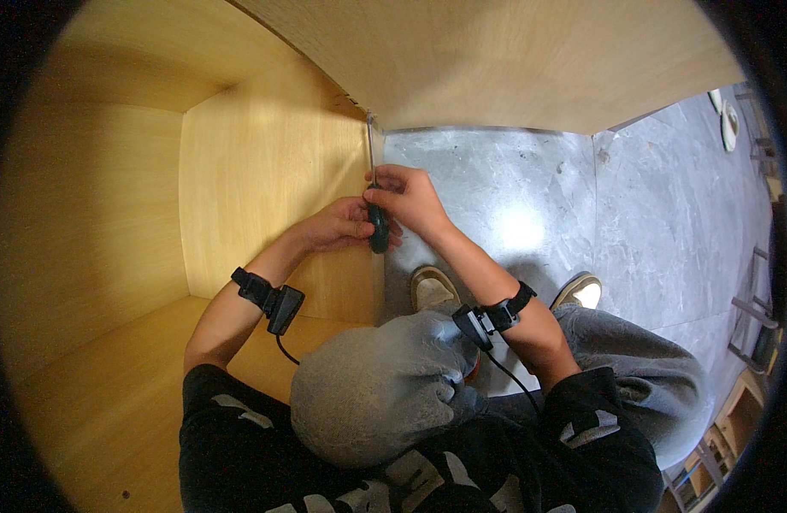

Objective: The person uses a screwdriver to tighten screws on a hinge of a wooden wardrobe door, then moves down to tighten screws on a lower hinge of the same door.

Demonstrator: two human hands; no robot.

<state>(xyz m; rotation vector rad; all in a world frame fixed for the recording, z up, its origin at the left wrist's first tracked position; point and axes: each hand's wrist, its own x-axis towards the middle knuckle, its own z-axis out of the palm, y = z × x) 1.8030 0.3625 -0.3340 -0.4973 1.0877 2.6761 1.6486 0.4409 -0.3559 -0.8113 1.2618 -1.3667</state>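
Note:
A screwdriver (pixel 378 229) with a dark handle and a long thin metal shaft points away from me. My right hand (pixel 406 195) grips the front of its handle, thumb and fingers closed. Lower on the handle, my left hand (pixel 340 224) is closed around it from the left side. The shaft's tip reaches the edge where the upright wooden door panel (pixel 496 64) meets the cabinet's side wall (pixel 274 171). Small dark marks or hardware show at that edge, too small to make out.
Wooden cabinet boards surround me on the left, with a lower board (pixel 111 419) beside my knee. Grey floor tiles (pixel 521 188) lie under my shoes. Chairs (pixel 752 329) stand at the far right, and a pale shoe or slipper (pixel 730 126) lies beyond the panel.

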